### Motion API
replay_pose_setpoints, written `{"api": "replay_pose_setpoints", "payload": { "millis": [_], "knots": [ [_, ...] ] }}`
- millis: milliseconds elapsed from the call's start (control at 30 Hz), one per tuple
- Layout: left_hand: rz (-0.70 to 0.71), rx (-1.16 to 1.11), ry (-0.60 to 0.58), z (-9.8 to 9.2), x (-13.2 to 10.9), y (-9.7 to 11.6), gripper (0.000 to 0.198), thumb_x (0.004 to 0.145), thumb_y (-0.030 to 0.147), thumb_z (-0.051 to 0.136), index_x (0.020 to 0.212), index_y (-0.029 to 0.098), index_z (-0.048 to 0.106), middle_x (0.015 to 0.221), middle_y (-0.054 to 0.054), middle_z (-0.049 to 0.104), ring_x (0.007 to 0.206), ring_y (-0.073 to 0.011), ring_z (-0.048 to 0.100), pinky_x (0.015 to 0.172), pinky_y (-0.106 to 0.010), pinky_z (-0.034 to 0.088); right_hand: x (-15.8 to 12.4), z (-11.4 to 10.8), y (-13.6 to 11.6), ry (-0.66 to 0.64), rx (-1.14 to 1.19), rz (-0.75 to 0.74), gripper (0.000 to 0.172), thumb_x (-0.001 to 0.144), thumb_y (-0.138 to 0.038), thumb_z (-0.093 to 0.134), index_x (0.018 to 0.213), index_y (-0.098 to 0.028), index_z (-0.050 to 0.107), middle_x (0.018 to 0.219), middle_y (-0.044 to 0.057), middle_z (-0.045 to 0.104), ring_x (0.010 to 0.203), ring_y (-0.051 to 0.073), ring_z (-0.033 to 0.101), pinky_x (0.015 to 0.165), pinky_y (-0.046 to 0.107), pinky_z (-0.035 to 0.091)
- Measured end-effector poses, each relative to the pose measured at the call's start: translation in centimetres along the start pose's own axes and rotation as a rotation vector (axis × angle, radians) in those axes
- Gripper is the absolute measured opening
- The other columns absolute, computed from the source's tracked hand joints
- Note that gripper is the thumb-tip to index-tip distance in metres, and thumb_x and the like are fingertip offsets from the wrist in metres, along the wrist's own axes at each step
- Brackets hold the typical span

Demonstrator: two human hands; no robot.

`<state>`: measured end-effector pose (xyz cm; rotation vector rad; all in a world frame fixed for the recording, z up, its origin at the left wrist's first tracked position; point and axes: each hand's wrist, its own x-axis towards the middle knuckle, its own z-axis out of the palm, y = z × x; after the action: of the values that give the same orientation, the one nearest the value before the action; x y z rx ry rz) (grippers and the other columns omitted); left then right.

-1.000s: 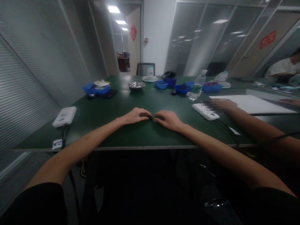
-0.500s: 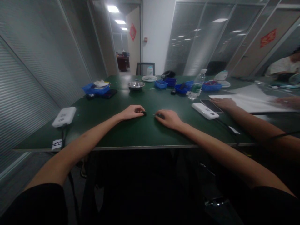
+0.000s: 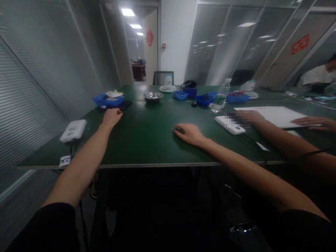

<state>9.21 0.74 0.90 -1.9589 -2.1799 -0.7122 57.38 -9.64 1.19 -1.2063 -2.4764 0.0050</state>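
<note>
My left hand (image 3: pixel 112 117) is over the left part of the green table (image 3: pixel 147 140), its fingers pinched on a small black piece (image 3: pixel 124 114) too small to name. Just beyond it lie a dark flat object (image 3: pixel 127 104) and a blue basket (image 3: pixel 109 101) with white and yellow things inside. Resting on the table right of the middle, my right hand (image 3: pixel 190 134) has its fingers closed around a thin metal-tipped tool (image 3: pixel 172 129); most of that tool is hidden by the hand.
A steel bowl (image 3: pixel 153 96), blue baskets (image 3: pixel 180 95) and a water bottle (image 3: pixel 221 96) stand farther back. White power banks (image 3: pixel 73 130) with cables lie left and right. At right, a co-worker's hands (image 3: pixel 250 116) rest by white paper (image 3: pixel 278 116).
My left hand has moved left and away from me with the small black piece, toward the blue basket. My right hand has stayed put. The co-worker's paper now lies flat.
</note>
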Motion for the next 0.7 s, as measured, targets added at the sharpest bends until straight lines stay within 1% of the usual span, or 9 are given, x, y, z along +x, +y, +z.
{"api": "replay_pose_setpoints", "payload": {
  "millis": [67, 133, 300, 433, 533, 633, 700],
  "knots": [
    [-0.119, 0.029, 0.047, 0.1, 0.1, -1.0, 0.026, 0.091, 0.033, 0.071, 0.107, 0.016, 0.081, 0.112, -0.017, 0.076, 0.109, -0.0361, 0.068, 0.099, -0.044, 0.051, 0.0, 0.0, 0.0, -0.003, 0.003, -0.002, 0.029, 0.103, -0.043, 0.057, 0.121, -0.025, 0.071, 0.109, 0.006, 0.076, 0.090, 0.022, 0.068, 0.076, 0.031, 0.045],
    [-0.182, 0.034, 0.063, 0.2, 0.2, -1.5, 0.027, 0.091, 0.035, 0.070, 0.107, 0.016, 0.081, 0.112, -0.018, 0.076, 0.109, -0.0369, 0.068, 0.099, -0.045, 0.052, 0.0, -0.1, -0.1, -0.010, 0.008, -0.001, 0.029, 0.103, -0.043, 0.057, 0.121, -0.025, 0.071, 0.110, 0.006, 0.076, 0.092, 0.022, 0.068, 0.076, 0.032, 0.045],
    [-0.188, -0.005, 0.071, 0.3, 0.6, -1.6, 0.025, 0.092, 0.034, 0.068, 0.103, 0.015, 0.080, 0.110, -0.018, 0.075, 0.109, -0.0359, 0.067, 0.101, -0.044, 0.052, 0.0, -0.3, -0.2, -0.015, 0.010, 0.005, 0.029, 0.103, -0.043, 0.056, 0.121, -0.025, 0.072, 0.112, 0.007, 0.076, 0.092, 0.023, 0.068, 0.076, 0.032, 0.045],
    [-0.314, -0.059, 0.095, -0.1, 0.5, -2.1, 0.023, 0.092, 0.029, 0.069, 0.104, 0.013, 0.080, 0.109, -0.018, 0.075, 0.108, -0.0337, 0.068, 0.101, -0.043, 0.052, 0.0, -0.3, -0.2, -0.016, 0.000, 0.000, 0.029, 0.104, -0.044, 0.056, 0.121, -0.025, 0.071, 0.110, 0.006, 0.076, 0.091, 0.023, 0.068, 0.074, 0.031, 0.045],
    [-0.402, -0.110, 0.128, -0.4, 0.2, -2.7, 0.022, 0.092, 0.025, 0.069, 0.105, 0.012, 0.080, 0.110, -0.019, 0.075, 0.108, -0.0324, 0.068, 0.101, -0.042, 0.053, 0.0, -0.2, 0.0, -0.019, 0.002, -0.001, 0.030, 0.104, -0.044, 0.056, 0.122, -0.025, 0.071, 0.112, 0.006, 0.076, 0.092, 0.023, 0.068, 0.075, 0.032, 0.045],
    [-0.449, -0.132, 0.143, -0.7, -0.1, -2.7, 0.020, 0.090, 0.022, 0.069, 0.105, 0.013, 0.080, 0.112, -0.020, 0.074, 0.108, -0.0326, 0.067, 0.100, -0.042, 0.053, 0.0, -0.1, 0.1, -0.019, 0.003, -0.001, 0.030, 0.104, -0.044, 0.056, 0.122, -0.025, 0.071, 0.112, 0.006, 0.076, 0.092, 0.022, 0.068, 0.077, 0.032, 0.046],
    [-0.453, -0.121, 0.134, -1.0, -0.3, -2.3, 0.020, 0.089, 0.022, 0.069, 0.104, 0.013, 0.079, 0.112, -0.021, 0.073, 0.109, -0.0344, 0.066, 0.100, -0.044, 0.053, 0.0, 0.0, 0.1, -0.019, 0.000, 0.002, 0.030, 0.103, -0.044, 0.057, 0.122, -0.025, 0.071, 0.112, 0.006, 0.076, 0.092, 0.022, 0.068, 0.077, 0.032, 0.046]
  ]
}}
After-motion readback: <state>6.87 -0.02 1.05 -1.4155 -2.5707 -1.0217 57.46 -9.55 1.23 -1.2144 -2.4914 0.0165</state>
